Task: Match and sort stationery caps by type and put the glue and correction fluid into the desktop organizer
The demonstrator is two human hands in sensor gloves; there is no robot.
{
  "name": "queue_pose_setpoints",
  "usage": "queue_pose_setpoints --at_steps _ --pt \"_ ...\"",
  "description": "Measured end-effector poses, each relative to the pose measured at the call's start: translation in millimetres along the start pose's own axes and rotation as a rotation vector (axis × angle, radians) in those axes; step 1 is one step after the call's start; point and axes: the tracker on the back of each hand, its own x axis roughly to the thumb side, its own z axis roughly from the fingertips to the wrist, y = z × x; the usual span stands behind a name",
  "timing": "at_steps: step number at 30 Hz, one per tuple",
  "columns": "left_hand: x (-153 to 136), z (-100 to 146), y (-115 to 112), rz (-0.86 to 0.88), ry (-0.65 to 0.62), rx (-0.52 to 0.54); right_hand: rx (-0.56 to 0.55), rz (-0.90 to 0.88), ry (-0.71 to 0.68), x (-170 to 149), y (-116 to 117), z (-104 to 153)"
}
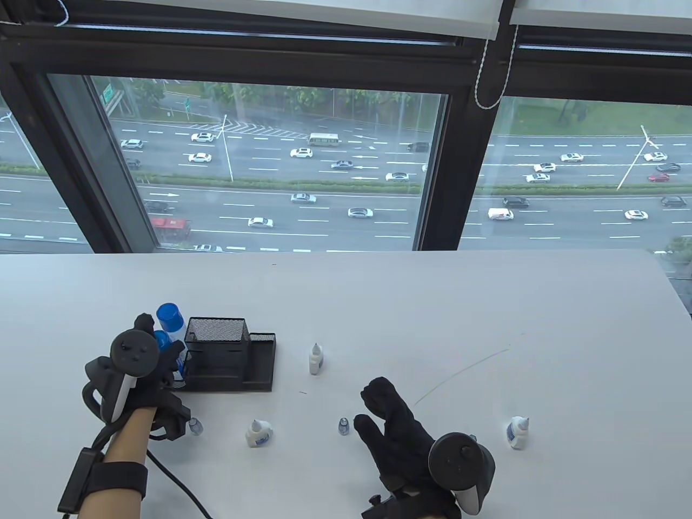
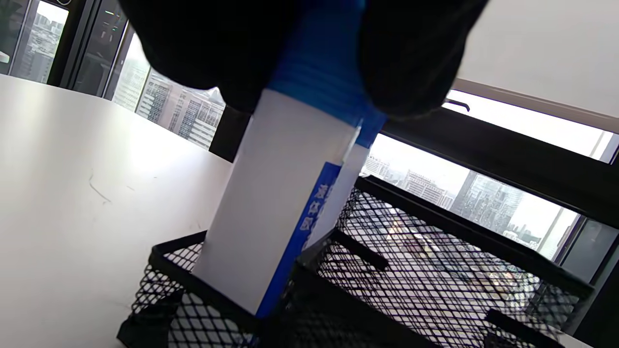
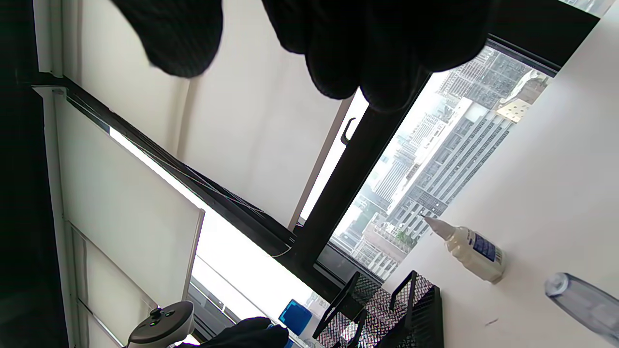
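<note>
My left hand grips the blue cap of a white bottle with a blue stripe. The bottle stands tilted with its base inside the left compartment of the black mesh organizer. A second blue-capped bottle stands just behind it. My right hand hovers open with fingers spread, holding nothing, right beside a clear cap. Three small uncapped white glue bottles stand on the table: one right of the organizer, one in front of it, one at the right. Another clear cap lies by my left wrist.
The white table ends at a window wall behind. A black cable trails from my left wrist across the table's front. In the right wrist view the organizer, a glue bottle and a clear cap lie ahead.
</note>
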Motion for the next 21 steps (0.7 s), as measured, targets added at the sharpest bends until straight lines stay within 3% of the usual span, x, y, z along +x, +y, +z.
queue_pose_setpoints --at_steps 4,7,13,15,17,19,21 --pt "2 2 2 0.0 -0.024 0.011 0.003 0.004 0.01 -2 0 -1" --pt "13 10 15 -0.049 -0.08 0.054 0.005 0.021 0.026 -5 -1 -2" --pt "47 36 37 -0.098 -0.294 0.111 0.002 0.049 0.072 -16 -5 -5" --pt "57 46 36 -0.075 -0.368 0.058 -0.003 0.066 0.08 -19 -7 -5" --pt "66 55 31 -0.022 -0.426 -0.065 -0.009 0.077 0.086 -20 -9 -6" --pt "72 66 16 0.063 -0.501 -0.262 -0.009 0.063 0.094 -22 -11 -6" --pt "72 73 1 0.079 -0.495 -0.408 -0.003 0.028 0.101 -22 -12 -6"
